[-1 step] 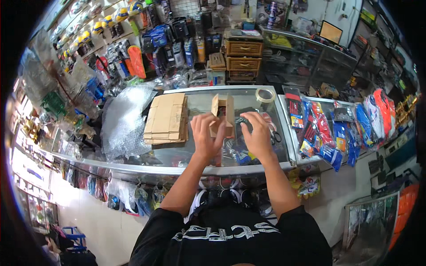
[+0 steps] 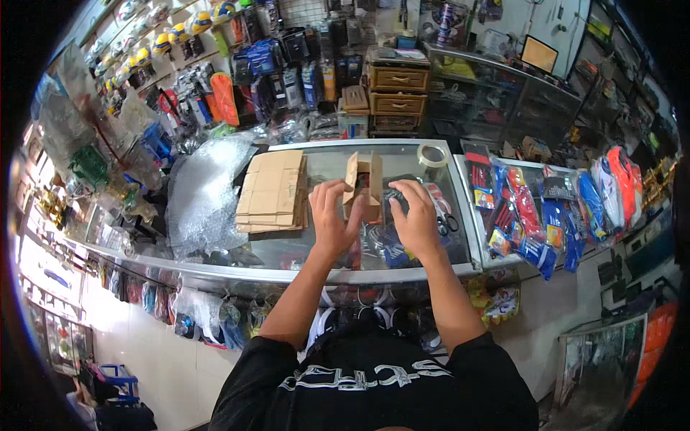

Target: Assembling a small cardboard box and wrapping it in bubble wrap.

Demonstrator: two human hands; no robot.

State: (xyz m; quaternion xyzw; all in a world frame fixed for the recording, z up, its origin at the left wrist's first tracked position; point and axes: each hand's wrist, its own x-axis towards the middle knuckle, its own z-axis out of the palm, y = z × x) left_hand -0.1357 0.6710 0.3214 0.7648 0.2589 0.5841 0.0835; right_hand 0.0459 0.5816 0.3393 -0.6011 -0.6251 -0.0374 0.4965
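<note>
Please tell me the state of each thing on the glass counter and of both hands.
Small cardboard box: upright, flaps open, held.
Left hand: grip closed on the box.
Right hand: around a dark item; grip unclear.
Flat cardboard stack: folded, lying flat.
Tape roll: lying flat.
Bubble wrap: spread out.

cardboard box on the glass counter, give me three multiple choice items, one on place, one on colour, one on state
1. The stack of flat cardboard lies where from the small cardboard box?
A left
B right
C inside it

2. The person's sleeves are
A white
B black
C red

3. The box's top flaps are
A taped shut
B open
C torn off

Answers: 1 A, the stack lies left of the box on the glass counter. 2 B, both sleeves are black. 3 B, the flaps stand up open between the left hand and the right hand.
</note>
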